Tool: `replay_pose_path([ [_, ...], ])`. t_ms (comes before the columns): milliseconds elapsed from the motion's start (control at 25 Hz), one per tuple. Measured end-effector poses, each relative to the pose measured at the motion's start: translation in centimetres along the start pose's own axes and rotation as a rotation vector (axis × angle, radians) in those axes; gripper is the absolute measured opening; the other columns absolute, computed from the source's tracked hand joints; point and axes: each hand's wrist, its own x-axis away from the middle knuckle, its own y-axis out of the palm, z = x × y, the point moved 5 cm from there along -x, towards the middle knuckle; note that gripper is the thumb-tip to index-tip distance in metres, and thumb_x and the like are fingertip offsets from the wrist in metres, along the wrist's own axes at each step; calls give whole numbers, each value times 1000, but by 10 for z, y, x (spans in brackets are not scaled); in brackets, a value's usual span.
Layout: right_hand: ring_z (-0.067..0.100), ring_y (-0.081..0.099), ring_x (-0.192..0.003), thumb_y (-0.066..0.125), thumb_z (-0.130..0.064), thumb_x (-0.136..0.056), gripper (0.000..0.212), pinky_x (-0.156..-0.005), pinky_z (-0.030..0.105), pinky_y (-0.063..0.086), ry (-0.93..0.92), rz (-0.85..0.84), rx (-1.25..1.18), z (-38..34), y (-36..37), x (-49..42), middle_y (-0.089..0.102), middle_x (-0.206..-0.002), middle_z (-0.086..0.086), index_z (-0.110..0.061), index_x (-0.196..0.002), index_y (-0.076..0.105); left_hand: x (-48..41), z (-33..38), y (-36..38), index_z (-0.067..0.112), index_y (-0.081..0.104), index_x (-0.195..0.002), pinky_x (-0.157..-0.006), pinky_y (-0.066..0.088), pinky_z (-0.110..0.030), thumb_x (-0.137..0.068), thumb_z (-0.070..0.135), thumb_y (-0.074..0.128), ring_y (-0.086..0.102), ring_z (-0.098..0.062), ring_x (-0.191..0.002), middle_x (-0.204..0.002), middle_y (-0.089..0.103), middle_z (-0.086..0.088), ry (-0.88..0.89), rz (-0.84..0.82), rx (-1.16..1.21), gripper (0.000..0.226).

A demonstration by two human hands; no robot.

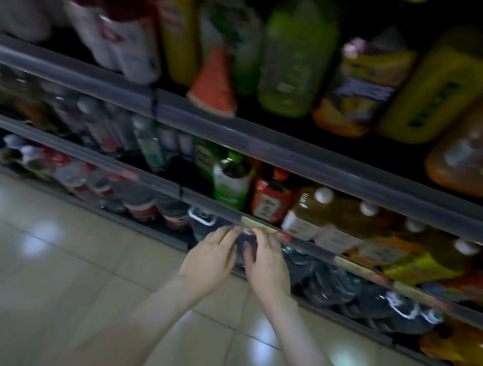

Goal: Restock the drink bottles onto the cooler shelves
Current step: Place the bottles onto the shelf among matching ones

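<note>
Head step: probably settling dark bottle point(240, 245), lower centre
Left hand point(209, 259): released, fingers straight
Right hand point(267, 268): same
Next: likely push rearward

Single head view, tilted, looking down, close to cooler shelves point(268, 152).

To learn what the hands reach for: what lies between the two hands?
In the head view, a dark bottle, blurred, shows in the narrow gap between the left hand and the right hand.
</note>
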Motion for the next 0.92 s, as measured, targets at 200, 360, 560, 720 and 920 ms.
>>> replay_pose_path([
  [200,20,38,-132,47,-20,-98,43,-99,31,36,-42,-35,-142,-146,89,-34,43,-141,2,-17,-141,38,17,-138,-97,17,36,-145,-95,45,-37,-96,21,42,47,-30,-124,-143,42,-11,-124,101,-37,49],
  [360,18,32,-137,45,-22,-100,51,-102,27,33,-50,-74,-207,-203,141,-57,33,-150,2,-21,-147,28,22,-212,-136,26,21,-150,-99,42,-37,-98,22,42,35,-28,-133,-151,29,-9,-225,123,-15,56],
  [560,20,22,-141,50,-21,-97,69,-110,35,30,-46,-5,-212,-227,182,-110,23,-154,5,-26,-152,9,-21,-274,-157,28,17,-150,-100,41,-37,-97,22,44,33,-29,-134,-153,25,-12,-177,111,-56,60],
  [720,19,21,-142,68,-25,-87,89,-112,33,27,95,136,-307,-234,212,-171,23,-155,6,-20,-153,8,-68,-321,-159,30,4,-151,-109,28,-35,-100,27,37,23,-29,-140,-157,9,-12,-95,45,-174,61],
  [920,25,48,-127,70,-45,-79,85,-99,44,46,186,214,-364,-218,245,-225,48,-139,11,-14,-145,25,-104,-349,-133,20,18,-151,-100,43,-38,-92,18,54,43,-31,-129,-146,36,-17,102,130,-101,69],
])
